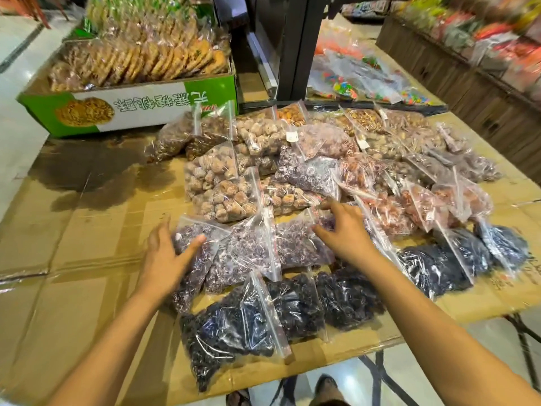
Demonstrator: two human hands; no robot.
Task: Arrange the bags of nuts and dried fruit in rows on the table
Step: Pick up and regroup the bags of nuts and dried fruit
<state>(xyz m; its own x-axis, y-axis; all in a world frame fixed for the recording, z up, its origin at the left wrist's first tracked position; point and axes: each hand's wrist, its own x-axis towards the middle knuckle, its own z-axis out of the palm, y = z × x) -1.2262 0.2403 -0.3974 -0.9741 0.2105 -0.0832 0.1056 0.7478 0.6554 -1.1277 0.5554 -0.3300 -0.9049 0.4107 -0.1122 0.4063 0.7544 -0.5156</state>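
Left hand [164, 259], fingers spread, lay flat on clear zip-seal bag of purple dried fruit [190, 259]; right hand [342, 230], half-open, pressed fingertips on neighbouring purple bag [301, 244] atop cardboard-covered table [87, 244]

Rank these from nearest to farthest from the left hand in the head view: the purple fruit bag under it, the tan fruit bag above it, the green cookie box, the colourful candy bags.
1. purple fruit bag, touching the left hand.
2. tan fruit bag, just beyond, mid-table.
3. green cookie box, far left.
4. colourful candy bags, far right, past the black post.
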